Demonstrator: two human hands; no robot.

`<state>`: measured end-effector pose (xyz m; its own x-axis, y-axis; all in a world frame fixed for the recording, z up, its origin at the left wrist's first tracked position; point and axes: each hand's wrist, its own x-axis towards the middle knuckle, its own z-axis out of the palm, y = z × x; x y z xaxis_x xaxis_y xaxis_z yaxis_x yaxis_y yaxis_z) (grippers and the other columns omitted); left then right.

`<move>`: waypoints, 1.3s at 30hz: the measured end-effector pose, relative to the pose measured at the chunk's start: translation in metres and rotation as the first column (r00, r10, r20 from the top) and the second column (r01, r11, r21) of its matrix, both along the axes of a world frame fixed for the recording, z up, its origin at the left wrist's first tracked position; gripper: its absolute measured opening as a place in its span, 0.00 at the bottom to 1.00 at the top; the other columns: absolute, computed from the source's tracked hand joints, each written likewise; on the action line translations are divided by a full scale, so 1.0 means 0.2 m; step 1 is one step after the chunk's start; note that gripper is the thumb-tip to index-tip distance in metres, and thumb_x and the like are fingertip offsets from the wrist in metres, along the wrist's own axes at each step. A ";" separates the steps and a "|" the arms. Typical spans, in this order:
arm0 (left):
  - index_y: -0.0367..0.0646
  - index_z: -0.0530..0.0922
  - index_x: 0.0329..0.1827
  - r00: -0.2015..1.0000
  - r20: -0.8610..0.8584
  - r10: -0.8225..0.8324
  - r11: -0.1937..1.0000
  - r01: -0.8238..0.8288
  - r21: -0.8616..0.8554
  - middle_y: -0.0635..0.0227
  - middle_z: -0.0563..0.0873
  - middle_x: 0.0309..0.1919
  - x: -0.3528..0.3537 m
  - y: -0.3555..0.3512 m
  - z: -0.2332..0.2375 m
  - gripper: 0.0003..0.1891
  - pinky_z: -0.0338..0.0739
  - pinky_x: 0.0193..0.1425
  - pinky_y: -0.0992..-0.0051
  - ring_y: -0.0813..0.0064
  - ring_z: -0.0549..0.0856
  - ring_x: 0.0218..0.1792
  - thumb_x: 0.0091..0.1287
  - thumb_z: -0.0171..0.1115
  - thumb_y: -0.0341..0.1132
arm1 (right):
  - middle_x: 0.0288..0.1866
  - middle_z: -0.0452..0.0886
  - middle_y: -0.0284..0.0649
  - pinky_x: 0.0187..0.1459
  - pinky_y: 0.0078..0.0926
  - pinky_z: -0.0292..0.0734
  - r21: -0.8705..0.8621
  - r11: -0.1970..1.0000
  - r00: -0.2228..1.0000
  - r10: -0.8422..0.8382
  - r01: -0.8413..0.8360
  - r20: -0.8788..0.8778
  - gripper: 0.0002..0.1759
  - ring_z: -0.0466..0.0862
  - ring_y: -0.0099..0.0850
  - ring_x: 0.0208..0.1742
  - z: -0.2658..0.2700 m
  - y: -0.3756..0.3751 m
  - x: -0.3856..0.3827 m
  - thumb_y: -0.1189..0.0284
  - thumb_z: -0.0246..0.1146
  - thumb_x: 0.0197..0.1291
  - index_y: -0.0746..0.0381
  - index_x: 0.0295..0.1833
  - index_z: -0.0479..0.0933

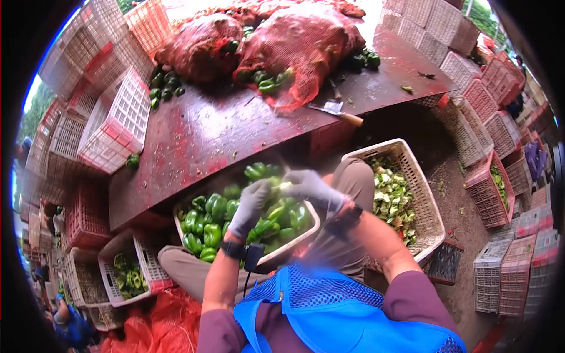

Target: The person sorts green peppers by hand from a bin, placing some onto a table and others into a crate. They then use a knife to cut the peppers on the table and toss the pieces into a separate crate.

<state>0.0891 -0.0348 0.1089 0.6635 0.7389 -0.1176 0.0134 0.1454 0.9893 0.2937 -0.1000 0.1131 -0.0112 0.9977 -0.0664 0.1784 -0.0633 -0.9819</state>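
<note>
Both of my hands wear pale gloves and meet over a white crate (313, 228) heaped with green peppers (213, 234). My left hand (251, 205) has its fingers wrapped around a green pepper (274, 187), blurred by motion. Close on its right, my right hand (312, 187) is closed at the pepper's pale top; whether it grips a piece of it is too blurred to tell. Right of my knee, another crate (425, 206) holds cut pale-green pepper pieces (389, 197).
On the dark red table (194, 138) ahead lie red mesh sacks (294, 44) of peppers and a knife (347, 116). Crates are stacked at left (120, 120) and right (494, 273). Red netting (156, 323) lies at lower left. A person in blue (70, 323) is at far lower left.
</note>
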 end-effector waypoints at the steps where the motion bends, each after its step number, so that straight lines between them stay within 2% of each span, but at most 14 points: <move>1: 0.37 0.82 0.55 0.995 -0.104 -0.002 1.000 -0.001 -0.027 0.74 0.86 0.42 0.04 0.02 -0.04 0.19 0.78 0.48 0.77 0.83 0.82 0.44 0.77 0.58 0.46 | 0.32 0.86 0.44 0.33 0.40 0.81 0.252 0.963 0.725 -0.107 -0.094 0.681 0.14 0.88 0.39 0.31 0.10 -0.02 0.05 0.61 0.68 0.53 0.58 0.40 0.83; 3: 0.37 0.83 0.52 0.947 -0.305 0.098 0.968 -0.019 0.251 0.72 0.88 0.38 0.08 0.03 0.00 0.17 0.79 0.45 0.75 0.81 0.83 0.40 0.76 0.60 0.44 | 0.31 0.85 0.45 0.34 0.44 0.83 0.444 0.896 0.476 -0.391 0.000 0.788 0.12 0.87 0.45 0.32 0.05 0.01 0.23 0.61 0.67 0.50 0.56 0.37 0.82; 6: 0.40 0.83 0.49 0.896 -0.250 0.366 0.609 -0.028 0.793 0.59 0.88 0.37 0.08 0.08 -0.03 0.15 0.80 0.41 0.68 0.63 0.87 0.36 0.72 0.63 0.44 | 0.36 0.86 0.45 0.40 0.43 0.83 0.513 0.815 0.417 -0.580 0.271 0.700 0.16 0.87 0.45 0.38 0.13 -0.07 0.61 0.61 0.70 0.52 0.55 0.45 0.82; 12: 0.52 0.79 0.56 0.780 -0.406 0.476 0.218 0.343 0.914 0.64 0.82 0.42 0.21 -0.09 -0.22 0.23 0.78 0.33 0.62 0.61 0.84 0.33 0.57 0.71 0.41 | 0.44 0.87 0.48 0.48 0.38 0.80 0.321 0.611 0.276 -0.682 0.723 0.677 0.23 0.87 0.45 0.45 0.04 -0.45 1.14 0.56 0.65 0.60 0.59 0.55 0.80; 13: 0.55 0.77 0.62 0.715 -0.598 0.363 0.246 0.546 0.801 0.61 0.80 0.52 0.25 -0.13 -0.36 0.25 0.79 0.40 0.59 0.58 0.83 0.44 0.60 0.69 0.43 | 0.45 0.87 0.48 0.49 0.39 0.80 0.308 0.575 0.257 -0.698 0.758 0.668 0.24 0.87 0.45 0.47 -0.09 -0.53 1.25 0.55 0.65 0.60 0.59 0.56 0.80; 15: 0.58 0.75 0.66 0.771 -0.573 0.278 0.190 0.540 0.820 0.58 0.78 0.59 0.20 -0.29 -0.49 0.26 0.77 0.49 0.57 0.56 0.81 0.51 0.63 0.65 0.46 | 0.45 0.87 0.49 0.50 0.40 0.79 0.330 0.542 0.240 -0.731 0.773 0.639 0.24 0.87 0.46 0.48 -0.28 -0.67 1.35 0.56 0.65 0.60 0.59 0.57 0.79; 17: 0.57 0.74 0.68 0.741 -0.622 0.254 0.301 0.550 0.779 0.58 0.78 0.61 0.19 -0.25 -0.47 0.28 0.75 0.53 0.56 0.55 0.80 0.54 0.65 0.64 0.48 | 0.43 0.87 0.49 0.50 0.39 0.79 0.277 0.559 0.144 -0.595 0.782 0.791 0.22 0.87 0.45 0.45 -0.44 -0.80 1.35 0.56 0.63 0.61 0.59 0.54 0.80; 19: 0.51 0.75 0.68 0.662 -0.729 0.175 0.533 0.559 0.635 0.57 0.78 0.61 0.19 -0.21 -0.35 0.28 0.73 0.55 0.55 0.54 0.79 0.55 0.65 0.63 0.47 | 0.47 0.86 0.54 0.51 0.46 0.78 0.106 0.549 0.235 -0.514 0.829 0.825 0.23 0.85 0.53 0.49 -0.49 -0.87 1.29 0.56 0.63 0.60 0.59 0.56 0.78; 22: 0.43 0.75 0.61 0.744 -0.483 0.461 0.311 0.374 0.874 0.60 0.79 0.52 0.21 -0.10 -0.37 0.28 0.72 0.47 0.57 0.57 0.79 0.49 0.59 0.66 0.46 | 0.48 0.85 0.56 0.53 0.47 0.78 -0.021 0.506 0.242 -0.374 0.862 0.895 0.24 0.85 0.54 0.51 -0.60 -0.94 1.23 0.57 0.63 0.60 0.59 0.57 0.78; 27: 0.51 0.74 0.69 0.662 -0.647 0.378 0.458 0.473 0.753 0.52 0.73 0.67 0.37 -0.07 -0.54 0.30 0.58 0.73 0.46 0.43 0.67 0.70 0.65 0.62 0.51 | 0.52 0.85 0.55 0.56 0.48 0.78 -0.171 0.507 0.339 -0.260 0.845 0.904 0.27 0.83 0.54 0.54 -0.80 -1.07 1.27 0.58 0.64 0.58 0.57 0.62 0.77; 33: 0.56 0.71 0.73 0.616 -0.717 0.327 0.533 0.506 0.678 0.51 0.69 0.73 0.44 -0.05 -0.63 0.32 0.44 0.78 0.40 0.43 0.61 0.76 0.66 0.60 0.54 | 0.52 0.84 0.57 0.58 0.48 0.77 -0.470 0.439 0.456 0.143 0.766 0.878 0.38 0.83 0.53 0.56 -0.75 -1.04 1.33 0.58 0.62 0.54 0.55 0.73 0.68; 35: 0.57 0.72 0.73 0.608 -0.720 0.334 0.532 0.510 0.676 0.51 0.69 0.73 0.45 -0.04 -0.67 0.32 0.44 0.78 0.41 0.43 0.61 0.76 0.66 0.59 0.54 | 0.55 0.83 0.55 0.58 0.47 0.77 -0.420 0.466 0.428 0.096 0.779 0.899 0.33 0.83 0.51 0.57 -0.60 -0.84 1.32 0.59 0.61 0.56 0.55 0.69 0.72; 37: 0.58 0.71 0.73 0.598 -0.730 0.330 0.544 0.512 0.665 0.49 0.70 0.73 0.46 -0.03 -0.67 0.32 0.42 0.78 0.39 0.42 0.61 0.76 0.65 0.58 0.55 | 0.53 0.85 0.51 0.55 0.46 0.78 -0.063 0.758 0.302 -0.180 0.649 0.936 0.26 0.84 0.50 0.53 -0.46 -0.64 1.27 0.63 0.63 0.61 0.57 0.64 0.74; 39: 0.58 0.71 0.73 0.597 -0.737 0.318 0.551 0.516 0.656 0.48 0.69 0.73 0.46 -0.02 -0.67 0.32 0.42 0.78 0.39 0.42 0.61 0.76 0.65 0.58 0.55 | 0.53 0.84 0.50 0.54 0.43 0.78 0.091 0.850 0.421 -0.347 0.519 0.838 0.22 0.85 0.47 0.52 -0.21 -0.27 1.17 0.63 0.63 0.62 0.57 0.61 0.77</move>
